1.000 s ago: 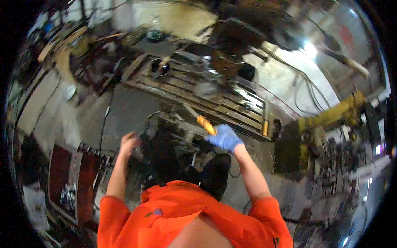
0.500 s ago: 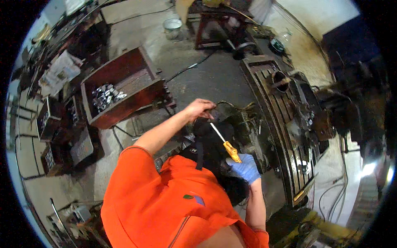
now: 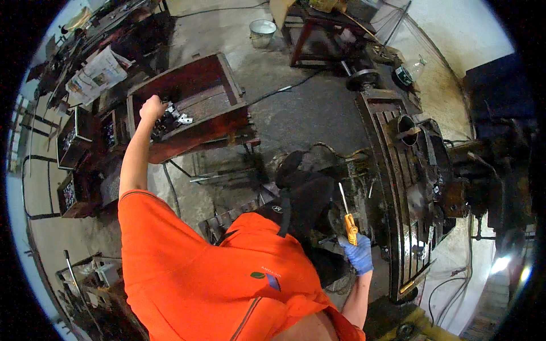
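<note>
Bare left hand of an orange-shirted person is hanging over the left end of a reddish-brown wooden box. Its fingers are curling inward, but from where I am standing I cannot tell whether they are gripping or touching anything. Small silvery metal pieces are lying heaped inside the box, just beside that hand, to its right and slightly nearer the body. The box's long side is running left to right, slanting farther away at the right. Well apart, the blue-gloved right hand is closing around a yellow-handled tool, whose thin metal shaft is pointing away from the body, leaning slightly left. Clearly, the left hand is being the nearer one to the pieces.
</note>
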`<state>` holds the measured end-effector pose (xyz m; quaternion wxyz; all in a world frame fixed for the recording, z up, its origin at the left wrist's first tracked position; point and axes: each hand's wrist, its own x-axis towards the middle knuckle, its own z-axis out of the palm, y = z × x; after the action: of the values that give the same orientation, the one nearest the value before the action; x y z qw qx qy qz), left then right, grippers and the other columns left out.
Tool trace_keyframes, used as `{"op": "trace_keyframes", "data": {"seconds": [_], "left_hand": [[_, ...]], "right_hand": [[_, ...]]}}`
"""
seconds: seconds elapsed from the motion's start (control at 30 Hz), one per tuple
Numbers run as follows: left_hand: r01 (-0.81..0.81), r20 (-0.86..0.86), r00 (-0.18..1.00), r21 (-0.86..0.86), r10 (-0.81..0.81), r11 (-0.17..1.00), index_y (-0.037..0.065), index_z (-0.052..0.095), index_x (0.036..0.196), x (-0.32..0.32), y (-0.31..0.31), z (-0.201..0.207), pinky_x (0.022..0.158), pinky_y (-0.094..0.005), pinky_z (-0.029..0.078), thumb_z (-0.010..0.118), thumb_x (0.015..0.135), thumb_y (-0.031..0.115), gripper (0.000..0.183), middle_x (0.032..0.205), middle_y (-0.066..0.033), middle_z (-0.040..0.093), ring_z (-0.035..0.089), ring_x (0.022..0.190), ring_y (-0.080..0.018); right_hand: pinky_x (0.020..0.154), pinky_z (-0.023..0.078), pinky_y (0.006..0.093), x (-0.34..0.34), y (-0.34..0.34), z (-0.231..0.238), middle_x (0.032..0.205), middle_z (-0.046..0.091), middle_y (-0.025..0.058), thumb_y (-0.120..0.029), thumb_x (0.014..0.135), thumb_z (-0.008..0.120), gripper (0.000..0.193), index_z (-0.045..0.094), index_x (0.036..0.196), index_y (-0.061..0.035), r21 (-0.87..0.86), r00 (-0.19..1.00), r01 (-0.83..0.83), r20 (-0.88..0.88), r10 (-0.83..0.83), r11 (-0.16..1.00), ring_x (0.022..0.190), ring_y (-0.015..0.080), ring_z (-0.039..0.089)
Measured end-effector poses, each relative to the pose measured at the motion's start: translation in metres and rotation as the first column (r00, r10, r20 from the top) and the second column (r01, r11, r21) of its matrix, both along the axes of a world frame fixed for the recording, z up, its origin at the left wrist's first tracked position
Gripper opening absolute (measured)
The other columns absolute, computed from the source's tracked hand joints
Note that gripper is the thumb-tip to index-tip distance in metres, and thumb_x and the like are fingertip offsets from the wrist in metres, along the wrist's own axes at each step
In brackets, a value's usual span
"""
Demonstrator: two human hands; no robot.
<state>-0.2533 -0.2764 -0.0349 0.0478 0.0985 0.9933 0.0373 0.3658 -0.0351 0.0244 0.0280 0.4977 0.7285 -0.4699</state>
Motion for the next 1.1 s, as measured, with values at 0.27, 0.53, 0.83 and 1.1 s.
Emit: {"op": "trace_keyframes", "data": {"seconds": [0.27,0.53,0.83,1.1], "left_hand": [[0.206,0.030,0.978,-0.279,-0.205,0.938,0.009,0.061,0.095,-0.010,0.012,-0.029,0.077,-0.0385,0.047,0.059,0.070,0.016,0.026,0.100,-0.0123,0.062,0.058,0.095,-0.0292],[0.097,0.003,0.995,0.003,-0.097,0.995,0.009,0.060,0.100,-0.001,0.008,-0.014,0.077,-0.0404,0.047,0.066,0.064,0.022,0.039,0.101,-0.0134,0.061,0.059,0.094,-0.0311],[-0.505,0.345,0.701,0.859,-0.624,-0.092,0.008,0.056,0.110,0.061,0.095,0.048,0.054,-0.0252,0.041,0.053,0.079,0.018,0.032,0.070,0.0010,0.051,0.041,0.052,-0.0116],[-0.690,0.223,0.250,0.724,-0.942,-0.012,0.004,0.052,0.101,0.218,0.259,0.074,0.066,-0.0337,0.046,0.048,0.081,0.018,0.024,0.082,-0.0063,0.056,0.056,0.067,-0.0192]], "right_hand": [[0.056,0.044,0.0339,-0.016,-0.003,0.010,0.068,0.060,0.0156,-0.031,0.071,0.068,0.032,0.059,0.081,-0.0015,0.185,0.989,-0.147,0.031,0.144,0.972,0.059,0.0258,0.058],[0.057,0.045,0.0361,0.005,-0.004,-0.010,0.069,0.060,0.0176,-0.034,0.070,0.067,0.035,0.060,0.085,-0.0023,0.222,0.991,-0.123,0.073,0.109,0.967,0.066,0.0315,0.060],[0.056,0.045,0.0373,-0.016,-0.006,0.030,0.071,0.060,0.0174,-0.035,0.070,0.066,0.033,0.060,0.084,-0.0055,0.231,0.986,-0.165,0.047,0.158,0.959,0.067,0.0345,0.059],[0.060,0.046,0.0397,-0.029,0.000,0.080,0.075,0.061,0.0167,-0.042,0.072,0.061,0.038,0.060,0.091,-0.0093,0.332,0.974,-0.227,0.099,0.206,0.916,0.071,0.0342,0.059]]}}
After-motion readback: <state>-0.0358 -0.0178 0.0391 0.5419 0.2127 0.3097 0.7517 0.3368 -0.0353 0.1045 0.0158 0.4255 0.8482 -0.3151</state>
